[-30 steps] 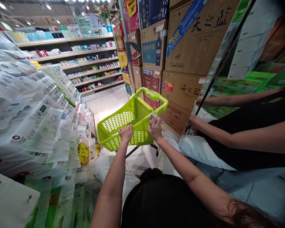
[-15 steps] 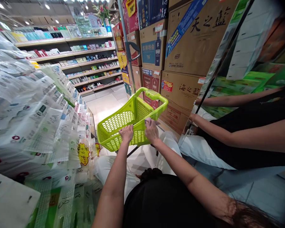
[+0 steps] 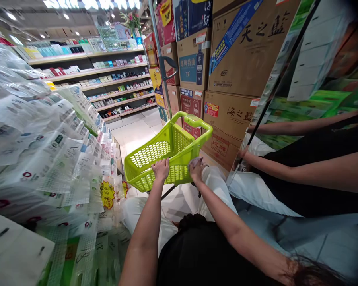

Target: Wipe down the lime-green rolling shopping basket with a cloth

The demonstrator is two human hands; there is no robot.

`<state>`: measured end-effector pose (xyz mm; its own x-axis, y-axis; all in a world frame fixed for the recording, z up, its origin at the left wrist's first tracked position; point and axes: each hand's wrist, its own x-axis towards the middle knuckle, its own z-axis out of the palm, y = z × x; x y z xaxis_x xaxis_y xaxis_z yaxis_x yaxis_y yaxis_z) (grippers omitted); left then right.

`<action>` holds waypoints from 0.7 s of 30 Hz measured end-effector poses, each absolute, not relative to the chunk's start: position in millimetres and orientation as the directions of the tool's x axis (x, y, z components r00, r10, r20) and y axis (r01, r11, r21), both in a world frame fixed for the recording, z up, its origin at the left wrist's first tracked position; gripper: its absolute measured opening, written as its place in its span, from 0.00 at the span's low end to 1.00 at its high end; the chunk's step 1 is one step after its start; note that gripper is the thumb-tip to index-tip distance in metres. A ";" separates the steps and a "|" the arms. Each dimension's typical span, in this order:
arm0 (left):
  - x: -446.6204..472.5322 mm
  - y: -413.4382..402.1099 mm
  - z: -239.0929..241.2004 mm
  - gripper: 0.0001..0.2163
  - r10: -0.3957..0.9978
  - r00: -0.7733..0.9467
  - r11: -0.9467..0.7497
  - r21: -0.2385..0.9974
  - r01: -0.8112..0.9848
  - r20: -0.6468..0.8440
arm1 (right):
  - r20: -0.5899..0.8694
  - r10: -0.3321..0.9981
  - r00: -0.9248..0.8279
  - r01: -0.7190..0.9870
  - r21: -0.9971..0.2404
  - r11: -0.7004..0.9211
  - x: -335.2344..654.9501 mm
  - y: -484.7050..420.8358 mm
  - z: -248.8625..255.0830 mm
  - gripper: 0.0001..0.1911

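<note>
A lime-green plastic shopping cart (image 3: 181, 157) with perforated sides stands on the floor just in front of me. My left hand (image 3: 161, 169) is closed over the cart's near side rim, fingers curled to the inside. My right hand (image 3: 197, 171) is closed on a crumpled greyish cloth (image 3: 194, 162), held against the cart's outer side near the handle end. The cart's handle (image 3: 193, 119) rises beyond my right hand, with neither hand on it. No goods show in the part of the basket I can see.
Plastic-wrapped packs (image 3: 47, 147) with yellow price tags crowd my left side. Stacked cardboard boxes (image 3: 235, 63) and a mirrored panel (image 3: 286, 119) reflecting me line the right. Product shelves (image 3: 116, 85) stand beyond the pale tiled floor (image 3: 134, 129). A metal pole rises behind the cart.
My right hand has moved with the cloth from near the cart's rim down and slightly right along its outer side. My left hand keeps its grip on the rim. The view has shifted slightly.
</note>
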<state>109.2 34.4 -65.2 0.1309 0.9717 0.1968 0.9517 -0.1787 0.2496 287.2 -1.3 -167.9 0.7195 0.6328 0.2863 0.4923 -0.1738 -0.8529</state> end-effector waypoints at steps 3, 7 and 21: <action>109.9 36.2 -65.5 0.23 0.972 0.131 -0.178 0.243 0.953 0.196 | 0.218 0.647 0.731 0.444 -0.872 -0.208 281.6 -4.3 -189.1 0.15; 110.4 38.8 -67.4 0.23 0.971 0.130 -0.179 0.249 0.952 0.199 | 0.276 0.593 0.757 0.449 -0.878 -0.165 298.4 8.6 -144.5 0.18; 113.2 28.6 -62.5 0.24 0.976 0.124 -0.169 0.256 0.952 0.181 | 0.262 0.543 0.798 0.369 -0.924 -0.096 279.4 6.0 -134.5 0.20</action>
<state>113.2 28.6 -62.5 0.1245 0.9755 0.1811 0.9517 -0.1691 0.2564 279.4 6.0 -134.5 0.7980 0.5426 0.2624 0.3690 -0.0956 -0.9245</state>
